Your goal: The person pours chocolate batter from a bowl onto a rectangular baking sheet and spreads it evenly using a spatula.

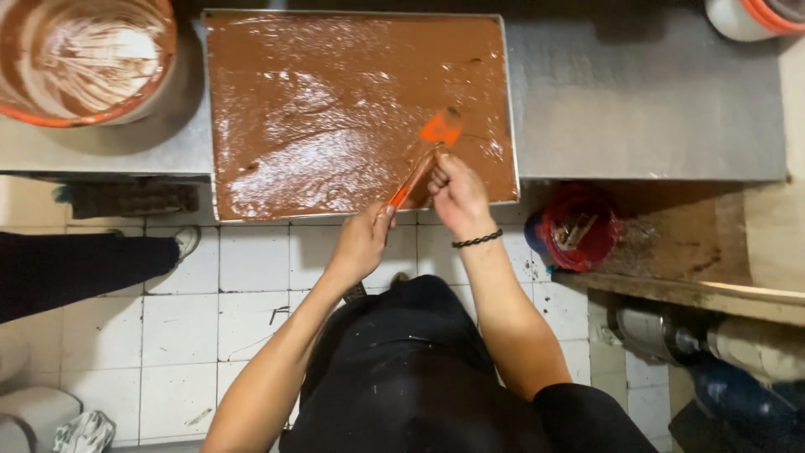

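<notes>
White floor tiles are showing below a grey steel counter, on which a flat tray of brown batter is sitting. Much is cut off: the bowl smeared with batter at the upper left is running out of frame, as is a white tub at the upper right, and a dark trouser leg with a pale shoe is entering from the left, its owner out of view. The contents of the red bucket under the counter are too dim to make out. Both of the person's forearms are reaching up from the black apron and converging at the tray's near edge. The left hand is curling closed on the low end of the orange spatula, its fingertips hidden behind the handle. The right hand, with a dark beaded band at the wrist, is gripping the handle just beyond the left fingers, knuckles up, fingers folded tight on it. The spatula is slanting away from both sets of fingers, its blade lying just past the right fingertips and touching the glossy batter near the tray's right side.
</notes>
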